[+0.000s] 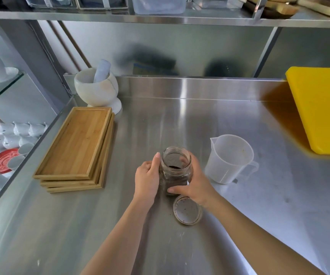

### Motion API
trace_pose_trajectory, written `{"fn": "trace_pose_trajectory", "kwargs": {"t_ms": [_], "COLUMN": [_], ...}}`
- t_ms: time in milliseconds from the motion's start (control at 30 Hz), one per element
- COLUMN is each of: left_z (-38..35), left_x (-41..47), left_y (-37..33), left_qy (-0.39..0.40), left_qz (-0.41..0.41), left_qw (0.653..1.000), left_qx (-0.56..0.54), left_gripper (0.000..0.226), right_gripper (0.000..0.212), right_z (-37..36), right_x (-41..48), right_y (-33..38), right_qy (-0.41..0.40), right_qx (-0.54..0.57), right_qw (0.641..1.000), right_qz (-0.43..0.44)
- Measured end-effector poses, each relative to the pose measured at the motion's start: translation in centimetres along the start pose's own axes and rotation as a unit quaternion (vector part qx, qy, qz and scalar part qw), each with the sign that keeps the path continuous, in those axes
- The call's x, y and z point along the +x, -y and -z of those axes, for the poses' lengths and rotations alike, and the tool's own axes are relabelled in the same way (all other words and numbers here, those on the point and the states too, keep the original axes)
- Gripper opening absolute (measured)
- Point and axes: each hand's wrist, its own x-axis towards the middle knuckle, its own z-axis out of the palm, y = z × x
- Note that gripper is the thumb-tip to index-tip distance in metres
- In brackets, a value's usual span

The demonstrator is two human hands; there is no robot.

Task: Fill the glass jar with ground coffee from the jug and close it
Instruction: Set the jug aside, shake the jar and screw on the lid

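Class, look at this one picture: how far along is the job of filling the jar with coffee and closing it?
Done: the glass jar holds dark ground coffee, and the plastic jug stands empty on the counter to its right. In hand: the left hand and right hand both grip the open jar. Left: the lid lies inner side up on the counter in front of the jar, not yet fitted.

Between the two gripping hands stood a clear, glossy glass jar (177, 167) on a brushed, streaky steel counter (180, 120), with a translucent matt plastic jug (228, 158) right of the grip and smooth-grained bamboo trays (74, 147) to its left.
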Motion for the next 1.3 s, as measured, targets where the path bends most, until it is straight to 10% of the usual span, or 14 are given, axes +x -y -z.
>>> {"fn": "trace_pose_trajectory", "kwargs": {"t_ms": [200,433,767,933,1100,1233,1300], "left_z": [-0.9,-1.1,1.8,-0.5,0.9,-0.9,0.5], "left_x": [-0.8,-0.8,0.5,-1.3,-0.2,-1.5,-0.6], "left_y": [-2.3,-2.5,-5.2,-3.7,-4.4,-4.2,-4.5], "left_qy": [0.027,0.018,-0.175,0.073,-0.152,0.051,-0.044], "left_qz": [-0.161,-0.130,-0.161,-0.074,-0.092,-0.049,-0.095], "left_qw": [0.977,0.979,0.963,0.995,0.970,0.997,0.993], "left_qx": [0.140,0.158,-0.126,0.001,-0.163,-0.042,-0.061], "left_gripper": [0.043,0.046,0.049,0.041,0.056,0.041,0.044], "right_gripper": [0.086,0.093,0.088,0.087,0.086,0.086,0.084], "right_z": [1.5,2.1,1.1,0.9,0.8,1.2,1.5], "right_x": [-0.5,-0.6,0.2,0.1,-0.4,-0.2,-0.3], "right_y": [-0.2,-0.4,1.8,2.1,2.6,2.8,2.8], "right_qy": [0.025,0.012,-0.078,-0.063,-0.069,-0.067,-0.081], "right_qx": [0.087,0.065,0.023,0.030,0.029,0.018,0.032], "right_qw": [0.996,0.998,0.996,0.997,0.997,0.997,0.996], "right_qz": [-0.006,-0.015,0.041,0.036,0.027,0.029,0.031]}}
